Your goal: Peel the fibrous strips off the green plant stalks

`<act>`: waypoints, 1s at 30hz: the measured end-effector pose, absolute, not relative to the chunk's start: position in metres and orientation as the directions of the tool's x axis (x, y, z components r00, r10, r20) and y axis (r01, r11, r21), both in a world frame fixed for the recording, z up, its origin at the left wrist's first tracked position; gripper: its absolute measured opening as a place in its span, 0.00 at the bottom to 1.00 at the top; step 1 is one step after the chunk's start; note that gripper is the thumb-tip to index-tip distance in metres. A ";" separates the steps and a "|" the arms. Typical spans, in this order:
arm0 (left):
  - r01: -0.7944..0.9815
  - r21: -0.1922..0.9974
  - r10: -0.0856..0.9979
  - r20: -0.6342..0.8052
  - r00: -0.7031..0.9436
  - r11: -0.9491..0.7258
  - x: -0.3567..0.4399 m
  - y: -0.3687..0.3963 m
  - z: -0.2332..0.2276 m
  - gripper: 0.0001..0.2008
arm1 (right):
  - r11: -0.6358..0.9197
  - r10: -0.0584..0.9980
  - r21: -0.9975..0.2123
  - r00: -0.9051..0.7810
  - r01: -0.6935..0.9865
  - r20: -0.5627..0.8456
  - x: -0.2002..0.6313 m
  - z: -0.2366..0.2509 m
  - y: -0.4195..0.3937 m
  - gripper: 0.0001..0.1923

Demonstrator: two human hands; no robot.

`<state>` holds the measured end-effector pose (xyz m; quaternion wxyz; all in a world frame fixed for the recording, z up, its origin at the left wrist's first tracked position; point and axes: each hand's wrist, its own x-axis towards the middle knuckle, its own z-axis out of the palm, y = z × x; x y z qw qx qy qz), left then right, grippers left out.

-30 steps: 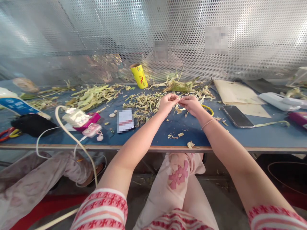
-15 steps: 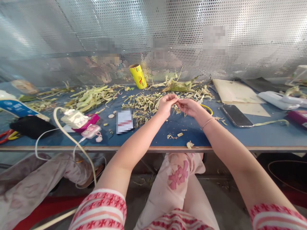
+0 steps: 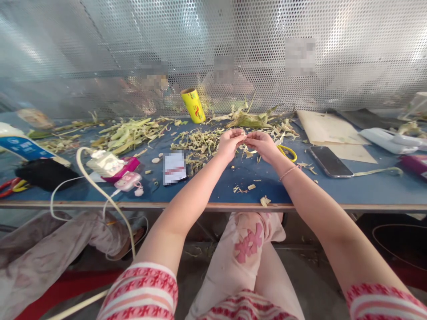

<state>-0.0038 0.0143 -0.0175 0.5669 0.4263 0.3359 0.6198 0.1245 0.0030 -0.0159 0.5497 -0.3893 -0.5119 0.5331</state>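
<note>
My left hand (image 3: 231,143) and my right hand (image 3: 262,143) meet at the fingertips above the blue table. Both are closed in a pinch. A tiny pale bit shows between the fingertips, too small to name. Below and behind them spreads a heap of short dried plant pieces (image 3: 200,144), pale green and yellowish. Larger dry leaves (image 3: 255,119) lie just beyond my hands. The yellow handles of what look like scissors (image 3: 289,153) rest beside my right wrist, partly hidden by it.
A yellow cardboard tube (image 3: 193,106) stands tilted near the perforated metal wall. Longer green strips (image 3: 131,135) lie to the left, near a power strip (image 3: 106,163) with a cable. A phone (image 3: 329,162) and beige cardboard (image 3: 330,126) lie to the right. Another person's legs (image 3: 60,249) show at lower left.
My fingertips have shifted slightly, and a pale bit now shows between them. My right hand has turned a little, uncovering more of the yellow handles. The table's things stay put.
</note>
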 end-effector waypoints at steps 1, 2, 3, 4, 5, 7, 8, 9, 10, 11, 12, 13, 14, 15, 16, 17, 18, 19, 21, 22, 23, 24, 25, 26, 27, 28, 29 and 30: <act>-0.396 0.907 0.988 0.156 0.006 -0.141 -0.004 0.014 -0.018 0.10 | 0.145 0.983 -0.976 -0.086 -0.164 0.161 0.125 -0.017 0.005 0.09; -0.370 0.916 0.985 0.170 0.007 -0.155 -0.004 0.015 -0.018 0.10 | 0.170 0.980 -0.977 -0.078 -0.131 0.181 0.126 -0.018 0.007 0.09; -0.339 0.924 0.982 0.189 0.011 -0.175 -0.005 0.016 -0.018 0.10 | 0.198 0.976 -0.976 -0.070 -0.093 0.205 0.127 -0.019 0.009 0.08; -0.301 0.933 0.977 0.214 0.022 -0.197 -0.006 0.016 -0.018 0.10 | 0.232 0.970 -0.971 -0.062 -0.051 0.235 0.129 -0.019 0.010 0.08; -0.257 0.941 0.970 0.239 0.038 -0.222 -0.007 0.017 -0.018 0.10 | 0.274 0.960 -0.962 -0.055 -0.007 0.274 0.130 -0.019 0.011 0.07; -0.165 0.947 0.954 0.289 0.076 -0.274 -0.010 0.017 -0.017 0.12 | 0.372 0.928 -0.923 -0.059 0.097 0.368 0.134 -0.017 0.012 0.08; -0.126 0.946 0.945 0.313 0.093 -0.300 -0.011 0.017 -0.016 0.13 | 0.424 0.905 -0.891 -0.073 0.160 0.418 0.135 -0.016 0.011 0.09; -0.092 0.941 0.936 0.335 0.108 -0.326 -0.012 0.017 -0.015 0.14 | 0.471 0.882 -0.852 -0.097 0.228 0.462 0.136 -0.015 0.010 0.10; -0.067 0.935 0.928 0.353 0.117 -0.348 -0.013 0.016 -0.013 0.14 | 0.509 0.860 -0.810 -0.126 0.291 0.495 0.137 -0.014 0.009 0.09; -0.048 0.930 0.922 0.368 0.118 -0.365 -0.014 0.016 -0.012 0.15 | 0.536 0.842 -0.771 -0.156 0.344 0.516 0.138 -0.013 0.008 0.09; -0.032 0.926 0.919 0.378 0.108 -0.377 -0.015 0.016 -0.011 0.16 | 0.553 0.830 -0.740 -0.178 0.383 0.528 0.138 -0.012 0.007 0.08; -0.016 0.923 0.919 0.384 0.085 -0.384 -0.016 0.016 -0.011 0.16 | 0.563 0.822 -0.717 -0.189 0.411 0.537 0.138 -0.012 0.006 0.08; 0.001 0.922 0.921 0.387 0.052 -0.387 -0.018 0.018 -0.011 0.17 | 0.568 0.816 -0.699 -0.191 0.434 0.545 0.139 -0.013 0.006 0.08; 0.019 0.921 0.921 0.389 0.012 -0.389 -0.020 0.020 -0.012 0.17 | 0.570 0.812 -0.683 -0.184 0.457 0.555 0.139 -0.013 0.007 0.07; 0.036 0.920 0.920 0.391 -0.027 -0.390 -0.022 0.022 -0.013 0.18 | 0.571 0.806 -0.667 -0.174 0.478 0.565 0.139 -0.014 0.007 0.07; 0.048 0.919 0.918 0.393 -0.061 -0.391 -0.025 0.025 -0.013 0.18 | 0.572 0.801 -0.652 -0.168 0.498 0.574 0.139 -0.015 0.008 0.07; 0.052 0.920 0.916 0.392 -0.090 -0.389 -0.027 0.027 -0.014 0.17 | 0.574 0.796 -0.636 -0.170 0.516 0.581 0.139 -0.016 0.008 0.06; 0.050 0.921 0.914 0.390 -0.112 -0.387 -0.030 0.030 -0.015 0.17 | 0.579 0.791 -0.618 -0.184 0.532 0.584 0.138 -0.017 0.008 0.06; 0.041 0.926 0.914 0.377 -0.148 -0.375 -0.035 0.033 -0.016 0.17 | 0.604 0.776 -0.561 -0.256 0.566 0.577 0.134 -0.020 0.007 0.07; 0.045 0.928 0.914 0.371 -0.164 -0.369 -0.038 0.035 -0.016 0.17 | 0.621 0.766 -0.515 -0.321 0.590 0.556 0.131 -0.022 0.006 0.07; 0.058 0.931 0.913 0.366 -0.180 -0.362 -0.040 0.035 -0.015 0.17 | 0.637 0.758 -0.457 -0.397 0.621 0.518 0.128 -0.024 0.006 0.08; 0.075 0.933 0.913 0.361 -0.193 -0.353 -0.041 0.036 -0.015 0.17 | 0.648 0.753 -0.389 -0.473 0.655 0.458 0.126 -0.026 0.005 0.08; 0.090 0.934 0.912 0.358 -0.202 -0.346 -0.042 0.036 -0.015 0.17 | 0.648 0.755 -0.318 -0.530 0.692 0.386 0.125 -0.028 0.005 0.08; 0.101 0.935 0.912 0.353 -0.206 -0.339 -0.042 0.035 -0.014 0.17 | 0.633 0.769 -0.251 -0.557 0.732 0.314 0.124 -0.029 0.005 0.09; 0.105 0.937 0.916 0.348 -0.202 -0.333 -0.042 0.035 -0.014 0.17 | 0.601 0.794 -0.196 -0.551 0.775 0.256 0.124 -0.030 0.005 0.10; 0.099 0.940 0.920 0.341 -0.193 -0.327 -0.041 0.034 -0.014 0.17 | 0.550 0.829 -0.155 -0.513 0.821 0.223 0.125 -0.031 0.005 0.11; 0.089 0.942 0.926 0.334 -0.177 -0.323 -0.039 0.034 -0.014 0.17 | 0.484 0.866 -0.127 -0.452 0.866 0.214 0.127 -0.032 0.005 0.11; 0.078 0.945 0.932 0.327 -0.159 -0.318 -0.038 0.033 -0.014 0.16 | 0.411 0.898 -0.112 -0.380 0.905 0.221 0.129 -0.032 0.005 0.12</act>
